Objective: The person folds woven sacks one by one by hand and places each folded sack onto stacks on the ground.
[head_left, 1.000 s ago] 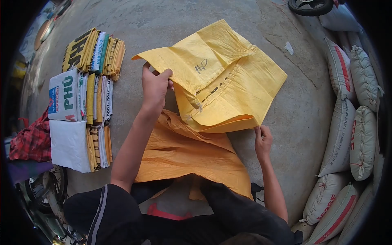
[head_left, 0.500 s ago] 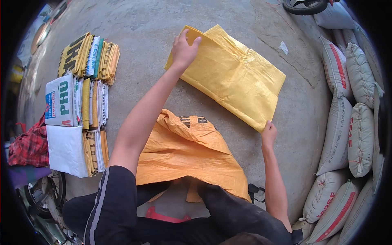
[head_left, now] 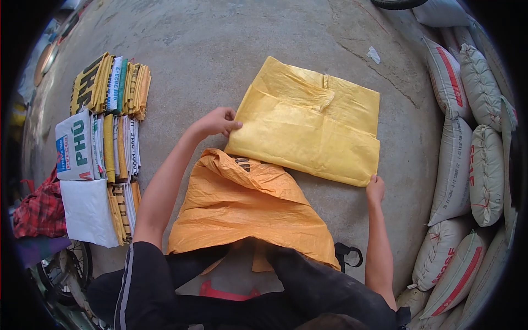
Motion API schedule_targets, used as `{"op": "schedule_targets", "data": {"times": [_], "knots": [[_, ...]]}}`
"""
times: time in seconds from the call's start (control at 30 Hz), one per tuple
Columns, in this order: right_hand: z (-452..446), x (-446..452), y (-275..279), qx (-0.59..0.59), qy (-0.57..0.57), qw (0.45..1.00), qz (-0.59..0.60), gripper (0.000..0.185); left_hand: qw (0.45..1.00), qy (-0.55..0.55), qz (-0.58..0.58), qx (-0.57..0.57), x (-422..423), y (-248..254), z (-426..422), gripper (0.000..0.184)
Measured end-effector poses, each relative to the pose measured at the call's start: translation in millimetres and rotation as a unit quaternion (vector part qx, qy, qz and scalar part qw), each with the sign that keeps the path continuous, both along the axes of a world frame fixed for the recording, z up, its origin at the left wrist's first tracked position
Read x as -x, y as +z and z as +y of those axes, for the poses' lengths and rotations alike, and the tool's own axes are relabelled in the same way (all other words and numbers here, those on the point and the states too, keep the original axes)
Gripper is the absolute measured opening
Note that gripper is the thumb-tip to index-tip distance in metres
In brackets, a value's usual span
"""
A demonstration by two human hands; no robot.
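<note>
A yellow woven sack, folded over on itself, lies nearly flat on the concrete in front of me. My left hand pinches its left edge between thumb and fingers. At the sack's near right corner, my right hand grips the edge with thumb on top. Closer to me, an orange woven sack with dark print is draped across my legs, its upper edge just under the near side of the yellow one.
On the left stand stacks of folded sacks, with a red checked cloth and a wheel beside them. Filled white sacks are piled along the right. A paper scrap lies on the concrete floor.
My left hand has come down and toward me, from the sack's far left corner to its left edge. The yellow sack has turned and lies squarer to me. My right hand still holds its corner.
</note>
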State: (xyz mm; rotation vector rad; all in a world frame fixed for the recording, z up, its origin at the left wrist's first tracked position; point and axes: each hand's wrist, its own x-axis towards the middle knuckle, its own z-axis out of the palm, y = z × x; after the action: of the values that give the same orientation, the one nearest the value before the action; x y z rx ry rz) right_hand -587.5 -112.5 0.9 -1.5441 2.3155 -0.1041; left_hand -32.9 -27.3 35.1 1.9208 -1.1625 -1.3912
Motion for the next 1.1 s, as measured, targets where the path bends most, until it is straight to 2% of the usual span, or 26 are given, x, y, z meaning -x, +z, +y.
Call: {"op": "schedule_targets", "data": {"times": [0.07,0.1,0.17,0.23,0.37,0.43,0.47,0.5,0.53,0.57,0.6,0.67,0.7,0.73,0.77,0.8,0.93,1.03,1.1], "knots": [[-2.2,10.1,5.7,-0.006,-0.011,0.999,0.031,0.034,0.980,-0.099,0.059,-0.165,12.4,12.6,14.0,0.038],[-5.5,11.6,11.0,-0.030,-0.027,0.998,0.040,0.035,0.979,-0.099,0.060,-0.166,15.5,14.7,12.8,0.038],[-9.3,8.8,11.4,-0.053,-0.043,0.996,0.049,0.037,0.996,0.057,-0.039,-0.059,22.6,16.5,6.5,0.038],[-12.1,2.1,3.9,0.046,-0.055,0.997,0.029,0.049,0.969,0.085,-0.216,0.090,16.3,8.1,-24.2,0.038],[-15.2,-19.8,-14.1,0.029,-0.085,0.996,0.002,0.059,0.898,-0.057,-0.395,0.186,30.1,28.2,-110.5,0.038],[-6.9,-35.9,-26.3,0.102,-0.097,0.985,0.105,0.060,0.881,-0.081,-0.418,0.206,38.8,3.8,-153.5,0.039],[-1.7,-40.9,-31.0,0.103,-0.100,0.984,0.106,0.060,0.863,-0.103,-0.442,0.222,41.0,-5.8,-167.9,0.040],[4.0,-44.0,-33.8,0.127,-0.080,0.978,0.146,0.061,0.863,-0.105,-0.440,0.225,43.3,-6.0,-176.4,0.040],[5.7,-44.6,-34.5,0.151,-0.059,0.969,0.186,0.062,0.873,-0.109,-0.446,0.165,46.5,-7.3,-184.0,0.040],[5.4,-44.0,-35.1,0.151,-0.061,0.968,0.190,0.062,0.879,-0.115,-0.451,0.103,50.0,-9.0,-191.7,0.042],[6.7,-42.5,-35.5,0.161,-0.057,0.966,0.192,0.062,0.880,-0.120,-0.447,0.105,49.3,-9.3,-198.3,0.042],[7.6,-34.8,-35.1,0.167,-0.058,0.964,0.199,0.063,0.941,-0.106,-0.318,0.038,34.1,-10.9,-208.1,0.040],[6.8,-31.4,-33.3,0.170,-0.038,0.966,0.191,0.063,0.942,-0.081,-0.312,0.094,23.7,-29.0,-213.4,0.033],[6.1,-28.5,-31.9,0.173,-0.017,0.968,0.181,0.063,0.943,-0.083,-0.310,0.092,14.9,-34.4,-216.2,0.033],[5.6,-25.4,-30.4,0.171,-0.017,0.968,0.183,0.063,0.949,-0.030,-0.290,0.117,6.8,-39.4,-218.5,0.032],[4.9,-23.6,-27.8,0.176,0.003,0.969,0.171,0.064,0.952,0.024,-0.271,0.141,2.6,-40.0,-216.7,0.032],[0.5,-29.6,-16.8,0.155,0.018,0.980,0.125,0.065,0.944,0.100,-0.252,0.190,-1.1,-41.9,-210.6,0.033],[-3.8,-31.0,-24.4,0.135,0.019,0.977,0.161,0.065,0.946,0.159,-0.235,0.157,-0.5,-39.6,-208.4,0.033],[-3.5,-30.2,-24.0,0.135,0.015,0.981,0.140,0.065,0.948,0.157,-0.234,0.148,1.3,-39.4,-205.0,0.037]]}}
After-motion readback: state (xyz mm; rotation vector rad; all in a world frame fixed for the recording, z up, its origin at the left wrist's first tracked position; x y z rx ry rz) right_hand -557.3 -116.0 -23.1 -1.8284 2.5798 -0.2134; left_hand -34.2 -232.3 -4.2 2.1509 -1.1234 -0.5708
